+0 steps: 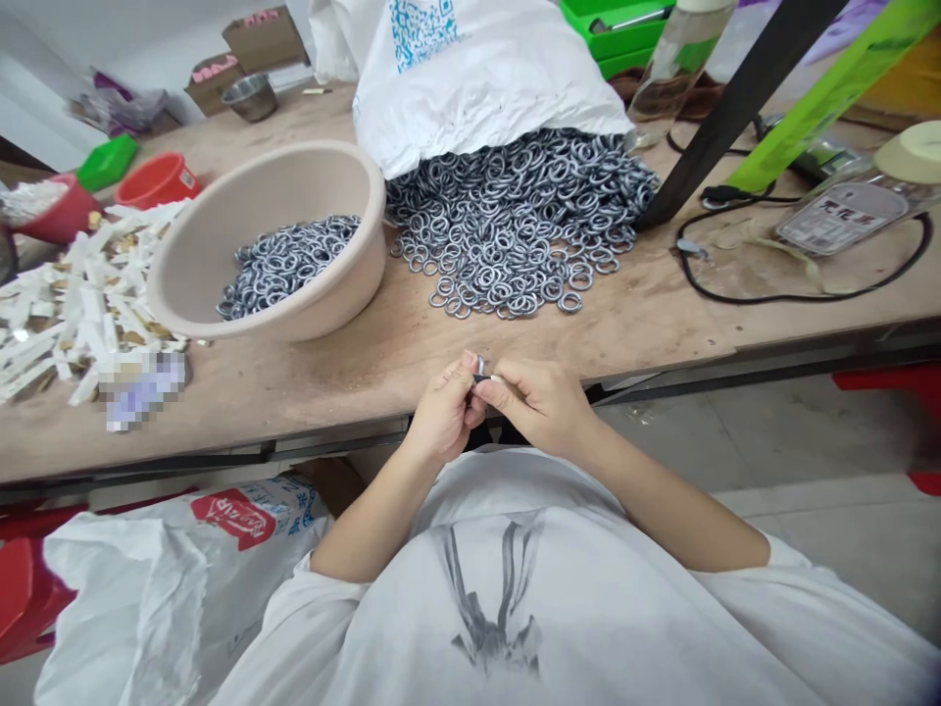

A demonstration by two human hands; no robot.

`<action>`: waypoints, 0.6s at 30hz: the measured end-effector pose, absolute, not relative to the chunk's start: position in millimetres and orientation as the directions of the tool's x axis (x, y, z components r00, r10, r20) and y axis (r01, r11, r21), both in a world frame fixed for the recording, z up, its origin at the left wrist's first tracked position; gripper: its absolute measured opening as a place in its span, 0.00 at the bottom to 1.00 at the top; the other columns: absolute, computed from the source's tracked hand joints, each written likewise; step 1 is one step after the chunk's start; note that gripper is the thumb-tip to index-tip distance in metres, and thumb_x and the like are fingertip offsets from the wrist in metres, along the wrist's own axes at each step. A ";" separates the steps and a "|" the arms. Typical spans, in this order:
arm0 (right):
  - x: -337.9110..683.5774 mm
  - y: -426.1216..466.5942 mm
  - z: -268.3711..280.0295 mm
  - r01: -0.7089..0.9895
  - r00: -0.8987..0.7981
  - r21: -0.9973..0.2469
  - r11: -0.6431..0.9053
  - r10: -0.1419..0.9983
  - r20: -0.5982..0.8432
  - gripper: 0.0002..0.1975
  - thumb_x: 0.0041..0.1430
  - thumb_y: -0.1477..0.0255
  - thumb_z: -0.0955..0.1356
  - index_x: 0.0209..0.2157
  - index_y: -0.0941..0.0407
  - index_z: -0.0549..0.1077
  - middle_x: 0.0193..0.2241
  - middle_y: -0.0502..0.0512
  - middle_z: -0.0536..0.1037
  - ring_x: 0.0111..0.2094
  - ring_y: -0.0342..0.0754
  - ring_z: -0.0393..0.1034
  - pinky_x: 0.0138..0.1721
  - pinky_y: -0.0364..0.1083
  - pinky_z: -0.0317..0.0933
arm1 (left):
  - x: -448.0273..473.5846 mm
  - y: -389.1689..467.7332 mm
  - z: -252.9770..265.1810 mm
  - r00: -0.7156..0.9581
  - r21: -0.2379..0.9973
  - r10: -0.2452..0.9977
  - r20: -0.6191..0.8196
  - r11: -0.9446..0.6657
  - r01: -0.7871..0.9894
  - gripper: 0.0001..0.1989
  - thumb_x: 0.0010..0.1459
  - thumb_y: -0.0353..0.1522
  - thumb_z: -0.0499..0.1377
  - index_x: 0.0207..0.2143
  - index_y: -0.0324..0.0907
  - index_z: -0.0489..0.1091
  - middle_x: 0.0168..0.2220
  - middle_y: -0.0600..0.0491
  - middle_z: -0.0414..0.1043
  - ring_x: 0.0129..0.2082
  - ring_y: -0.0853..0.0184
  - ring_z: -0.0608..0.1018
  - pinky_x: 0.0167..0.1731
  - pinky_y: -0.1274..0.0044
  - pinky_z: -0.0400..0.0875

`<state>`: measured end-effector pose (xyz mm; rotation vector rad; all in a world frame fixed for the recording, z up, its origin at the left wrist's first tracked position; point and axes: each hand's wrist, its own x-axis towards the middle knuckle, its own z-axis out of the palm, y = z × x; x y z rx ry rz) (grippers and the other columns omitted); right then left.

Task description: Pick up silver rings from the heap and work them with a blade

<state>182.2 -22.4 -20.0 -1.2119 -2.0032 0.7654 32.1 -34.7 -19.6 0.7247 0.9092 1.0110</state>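
In the head view my left hand (pixel 443 410) is closed at the table's front edge, pinching a grey ring (pixel 480 363) between thumb and fingers. My right hand (pixel 550 404) meets it there, its thumb and forefinger closed on a small dark pointed piece (pixel 479 378) that touches or nearly touches the ring. The fingers hide most of that piece, so I cannot tell its kind. Just beyond my hands lies a heap of grey rings (pixel 515 240), spilling from the mouth of a white sack (pixel 485 88). More grey rings (pixel 290 265) lie in a beige basin (pixel 269 176) to the left.
White strips (pixel 88 294) are piled at the left beside a red container (pixel 157 180). At the right stand a dark upright post (pixel 735 108), a lidded jar (pixel 845 216) and a looped black cable (pixel 779 297). A white bag (pixel 169 579) sits below the table edge.
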 end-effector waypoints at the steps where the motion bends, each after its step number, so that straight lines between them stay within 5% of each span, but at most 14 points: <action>1: 187.5 -15.9 -22.5 0.543 -0.275 -0.768 0.340 0.936 0.220 0.25 0.69 0.54 0.59 0.23 0.54 0.65 0.19 0.50 0.67 0.23 0.45 0.59 0.28 0.46 0.44 | 31.7 -35.6 -20.1 0.258 0.853 0.922 -0.289 0.370 -0.368 0.30 0.49 0.54 0.67 0.21 0.40 0.59 0.15 0.61 0.55 0.13 0.80 0.54 0.13 0.85 0.45; 5: 224.3 16.1 -33.3 0.779 0.087 -0.624 0.062 0.975 0.205 0.21 0.68 0.54 0.61 0.28 0.54 0.71 0.24 0.54 0.70 0.28 0.50 0.62 0.30 0.47 0.45 | 26.9 -39.2 -21.2 0.283 0.881 0.916 -0.283 0.365 -0.302 0.30 0.50 0.54 0.66 0.19 0.39 0.61 0.16 0.59 0.58 0.14 0.80 0.57 0.13 0.85 0.49; 8: 248.0 33.0 -37.8 0.902 0.105 -0.432 -0.003 0.971 0.212 0.14 0.63 0.60 0.67 0.42 0.56 0.76 0.40 0.63 0.76 0.38 0.57 0.67 0.32 0.48 0.50 | 21.2 -36.2 -20.8 0.254 0.897 0.928 -0.273 0.341 -0.280 0.26 0.50 0.51 0.68 0.22 0.38 0.67 0.19 0.55 0.68 0.15 0.78 0.65 0.15 0.84 0.59; 11: 254.2 39.9 -38.4 0.924 0.083 -0.381 -0.006 0.979 0.186 0.11 0.62 0.66 0.69 0.43 0.56 0.77 0.45 0.65 0.76 0.40 0.59 0.68 0.34 0.49 0.54 | 17.0 -29.9 -19.7 0.255 0.891 0.926 -0.278 0.348 -0.293 0.22 0.49 0.46 0.71 0.31 0.36 0.74 0.25 0.52 0.75 0.17 0.76 0.71 0.17 0.84 0.66; 15: 237.8 30.5 -36.2 0.739 0.093 -0.666 0.098 0.965 0.246 0.10 0.62 0.64 0.70 0.33 0.57 0.76 0.34 0.59 0.75 0.34 0.53 0.67 0.34 0.49 0.57 | 15.2 -24.6 -19.3 0.244 0.842 0.909 -0.339 0.408 -0.351 0.21 0.49 0.36 0.70 0.45 0.38 0.74 0.27 0.54 0.76 0.20 0.75 0.73 0.17 0.84 0.69; 18: 210.6 7.4 -35.7 0.242 -0.011 -0.955 0.172 0.984 0.175 0.18 0.61 0.53 0.69 0.31 0.54 0.72 0.25 0.50 0.71 0.26 0.45 0.63 0.29 0.45 0.58 | 19.8 -25.5 -20.7 0.293 0.791 0.889 -0.353 0.450 -0.414 0.19 0.47 0.36 0.68 0.42 0.37 0.73 0.31 0.52 0.77 0.24 0.71 0.76 0.18 0.81 0.74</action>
